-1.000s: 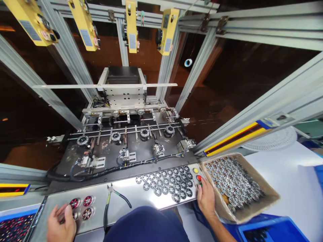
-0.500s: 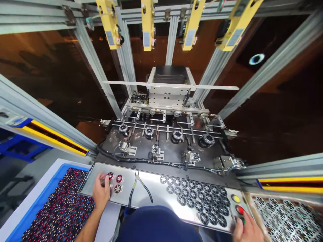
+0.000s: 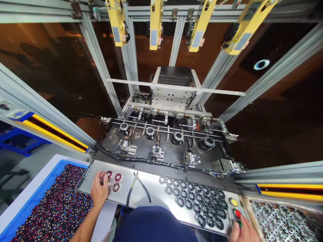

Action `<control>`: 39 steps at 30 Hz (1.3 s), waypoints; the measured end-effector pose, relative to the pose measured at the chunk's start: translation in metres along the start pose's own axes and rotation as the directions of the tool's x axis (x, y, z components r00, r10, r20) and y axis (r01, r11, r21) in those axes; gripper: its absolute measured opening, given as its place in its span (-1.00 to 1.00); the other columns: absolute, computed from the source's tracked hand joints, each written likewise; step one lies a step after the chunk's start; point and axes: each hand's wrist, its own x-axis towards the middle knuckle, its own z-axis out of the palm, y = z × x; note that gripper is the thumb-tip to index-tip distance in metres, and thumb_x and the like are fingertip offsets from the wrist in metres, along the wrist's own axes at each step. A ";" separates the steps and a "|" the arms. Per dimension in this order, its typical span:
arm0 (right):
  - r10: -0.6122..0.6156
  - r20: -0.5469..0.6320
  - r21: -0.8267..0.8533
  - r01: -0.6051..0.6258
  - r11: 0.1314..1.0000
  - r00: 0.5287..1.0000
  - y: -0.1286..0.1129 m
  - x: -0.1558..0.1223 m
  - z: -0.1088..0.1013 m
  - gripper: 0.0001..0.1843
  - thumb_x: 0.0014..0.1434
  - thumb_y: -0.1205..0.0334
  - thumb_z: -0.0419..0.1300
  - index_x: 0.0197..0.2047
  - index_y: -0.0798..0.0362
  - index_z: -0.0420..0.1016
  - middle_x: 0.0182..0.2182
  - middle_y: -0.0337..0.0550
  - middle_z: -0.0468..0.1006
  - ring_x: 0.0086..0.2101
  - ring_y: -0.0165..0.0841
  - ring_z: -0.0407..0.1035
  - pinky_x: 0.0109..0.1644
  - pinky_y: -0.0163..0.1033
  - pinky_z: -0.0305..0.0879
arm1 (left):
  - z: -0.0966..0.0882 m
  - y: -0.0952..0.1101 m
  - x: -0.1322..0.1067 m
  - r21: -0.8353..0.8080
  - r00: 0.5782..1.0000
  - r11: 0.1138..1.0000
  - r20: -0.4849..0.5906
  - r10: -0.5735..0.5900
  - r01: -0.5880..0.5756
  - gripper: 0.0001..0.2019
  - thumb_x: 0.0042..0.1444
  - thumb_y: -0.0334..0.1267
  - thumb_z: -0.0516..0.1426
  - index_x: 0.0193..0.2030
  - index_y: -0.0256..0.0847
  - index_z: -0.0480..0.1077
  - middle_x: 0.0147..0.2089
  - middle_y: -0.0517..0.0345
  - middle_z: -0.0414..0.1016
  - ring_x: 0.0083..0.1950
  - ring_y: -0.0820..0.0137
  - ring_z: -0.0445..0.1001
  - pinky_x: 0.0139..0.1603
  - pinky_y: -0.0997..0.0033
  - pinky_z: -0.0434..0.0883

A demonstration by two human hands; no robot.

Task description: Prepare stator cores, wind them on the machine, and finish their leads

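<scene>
My left hand (image 3: 99,190) rests on the steel shelf (image 3: 153,196), fingers curled over one of the small red-wound round parts (image 3: 114,180) at its left end; what is under the fingers is hidden. At the lower right edge my right hand (image 3: 242,232) presses on the button panel by the red button (image 3: 237,213) and yellow button (image 3: 233,202). Only its knuckles show. Several bare silver-black round parts (image 3: 195,201) lie in rows between the hands.
Black-handled cutters (image 3: 137,187) lie on the shelf. A blue bin (image 3: 42,208) of finished red parts is at left, a box of bare stampings (image 3: 280,218) at right. Behind the shelf the machine bed (image 3: 164,141) holds fixtures under yellow heads (image 3: 155,23).
The view has swung from the right side to the left over the last second. Both hands stay where they were, left on the red parts, right on the buttons.
</scene>
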 end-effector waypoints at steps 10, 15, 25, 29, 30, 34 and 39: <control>0.041 0.017 0.022 -0.042 0.999 0.999 0.001 -0.003 0.001 -0.26 0.35 -0.07 -0.27 0.03 0.43 0.42 -0.17 0.33 0.52 -0.17 0.07 0.43 -0.07 0.06 0.35 | -0.003 0.002 0.001 0.037 0.999 0.999 0.011 0.032 -0.032 -0.60 0.26 -0.04 0.07 0.12 -0.24 0.33 -0.03 0.01 0.49 0.02 0.21 0.47 0.08 -0.02 0.38; 0.049 0.015 0.039 -0.049 0.998 0.999 0.000 -0.004 0.001 -0.28 0.35 -0.07 -0.27 0.07 0.41 0.40 -0.15 0.32 0.50 -0.15 0.06 0.42 -0.07 0.07 0.35 | -0.003 0.002 0.001 0.045 1.000 0.999 0.017 0.026 -0.027 -0.57 0.25 0.01 0.05 0.11 -0.25 0.33 -0.06 0.01 0.50 -0.01 0.23 0.48 0.06 0.01 0.38; 0.087 0.014 0.061 -0.088 0.994 0.996 -0.004 -0.007 -0.001 -0.34 0.37 -0.03 -0.24 0.11 0.38 0.36 -0.09 0.31 0.48 -0.08 0.02 0.37 0.01 0.07 0.31 | -0.006 0.005 0.002 0.075 1.000 0.997 0.023 0.012 -0.014 -0.45 0.17 0.09 -0.03 0.11 -0.30 0.35 -0.10 -0.13 0.55 -0.04 0.07 0.47 0.06 0.07 0.36; 0.109 0.023 0.063 -0.110 0.992 0.994 -0.007 -0.008 -0.003 -0.38 0.37 -0.02 -0.23 0.12 0.33 0.35 -0.07 0.27 0.47 -0.06 0.00 0.36 0.02 0.08 0.30 | -0.006 0.004 0.001 0.087 1.000 0.996 0.018 0.017 -0.018 -0.43 0.16 0.09 -0.03 0.12 -0.31 0.36 -0.11 -0.13 0.55 -0.05 0.07 0.47 0.07 0.06 0.36; 0.113 0.026 0.063 -0.115 0.991 0.993 -0.007 -0.009 -0.003 -0.38 0.38 -0.01 -0.23 0.13 0.32 0.34 -0.07 0.26 0.46 -0.05 0.00 0.35 0.03 0.08 0.29 | -0.006 0.004 0.001 0.091 1.000 0.996 0.014 0.016 -0.017 -0.43 0.16 0.10 -0.02 0.12 -0.30 0.36 -0.11 -0.13 0.54 -0.05 0.07 0.47 0.07 0.06 0.36; 0.126 0.040 0.070 -0.129 0.989 0.991 -0.006 -0.011 -0.003 -0.42 0.38 0.02 -0.22 0.16 0.28 0.32 -0.05 0.24 0.45 -0.03 -0.02 0.34 0.04 0.08 0.29 | -0.006 0.002 0.000 0.107 1.000 0.994 0.011 0.014 -0.015 -0.42 0.16 0.10 -0.02 0.13 -0.32 0.37 -0.12 -0.15 0.54 -0.05 0.05 0.47 0.06 0.03 0.37; 0.142 0.044 0.078 -0.145 0.986 0.989 -0.007 -0.012 -0.003 -0.43 0.38 0.02 -0.21 0.17 0.28 0.31 -0.03 0.25 0.44 -0.02 0.00 0.33 0.05 0.09 0.29 | -0.006 0.001 0.001 0.130 1.000 0.991 0.011 0.015 -0.017 -0.43 0.17 0.09 -0.02 0.13 -0.31 0.38 -0.10 -0.16 0.54 -0.05 0.06 0.47 0.05 0.02 0.38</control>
